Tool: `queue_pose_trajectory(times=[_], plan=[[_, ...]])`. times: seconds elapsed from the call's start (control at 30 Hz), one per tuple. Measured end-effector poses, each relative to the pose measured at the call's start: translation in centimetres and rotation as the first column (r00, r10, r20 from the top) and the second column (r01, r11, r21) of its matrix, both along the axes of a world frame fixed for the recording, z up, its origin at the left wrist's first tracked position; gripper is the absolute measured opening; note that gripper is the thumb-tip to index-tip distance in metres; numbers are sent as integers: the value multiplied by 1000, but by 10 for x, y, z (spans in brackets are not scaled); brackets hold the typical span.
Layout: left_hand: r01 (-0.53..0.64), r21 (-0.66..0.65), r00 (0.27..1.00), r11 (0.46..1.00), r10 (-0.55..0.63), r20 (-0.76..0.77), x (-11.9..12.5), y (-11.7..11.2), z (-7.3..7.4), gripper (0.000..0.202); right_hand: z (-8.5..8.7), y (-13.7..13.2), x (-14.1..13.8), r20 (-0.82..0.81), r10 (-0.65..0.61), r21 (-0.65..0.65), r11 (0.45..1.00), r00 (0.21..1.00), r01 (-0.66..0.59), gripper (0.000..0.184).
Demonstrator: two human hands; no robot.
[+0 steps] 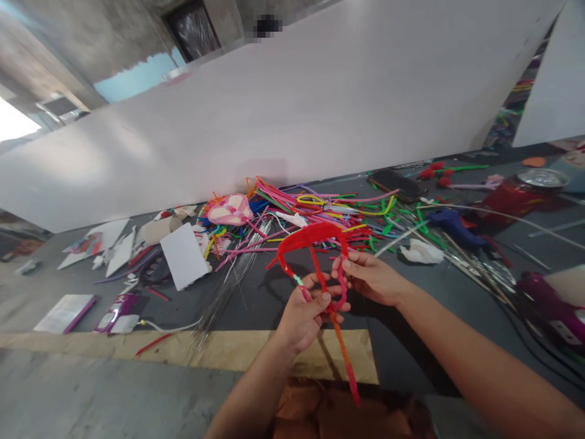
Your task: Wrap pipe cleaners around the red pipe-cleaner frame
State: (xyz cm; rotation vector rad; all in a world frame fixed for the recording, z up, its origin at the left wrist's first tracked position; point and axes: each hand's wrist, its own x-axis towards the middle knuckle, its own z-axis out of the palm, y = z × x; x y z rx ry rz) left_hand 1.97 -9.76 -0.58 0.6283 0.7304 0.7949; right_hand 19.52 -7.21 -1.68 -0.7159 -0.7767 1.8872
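My left hand (305,314) and my right hand (369,277) meet above the dark table (256,292), both pinched on a red pipe-cleaner shape (311,239). Its fuzzy red arch rises above my fingers, with twisted red strands running down into them. A long red-orange stem (343,356) hangs from my left hand toward my lap. My left fingers curl round the lower twist; my right fingertips grip the strand on the right side.
A heap of coloured pipe cleaners (320,213) lies beyond my hands, with a pink-and-white piece (230,210), white cards (184,256), thin wires (237,274), a phone (395,184), a red tin (516,195) and a purple glue gun (548,302). A white board (320,103) stands behind.
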Motion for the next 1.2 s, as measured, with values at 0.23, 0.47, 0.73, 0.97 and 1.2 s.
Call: queue_pose_trajectory(times=[0.23,0.47,0.73,0.97,1.2], plan=[[20,27,999,999,-19,-29,2,0,0,37,-1,1,1,22,-5,17,1000,1000,5,22],[-8,53,997,999,12,-78,1,0,-3,39,-2,0,3,109,6,-26,1000,994,-4,29],[-116,132,979,984,136,-154,-10,7,2,41,-6,1,4,220,-40,-12,999,975,44,26],[-240,169,935,956,274,-227,-24,25,10,35,-8,1,3,286,-68,43,997,956,58,26],[-145,122,932,982,177,-317,-27,29,7,38,-6,-2,3,329,-57,55,998,942,41,24]])
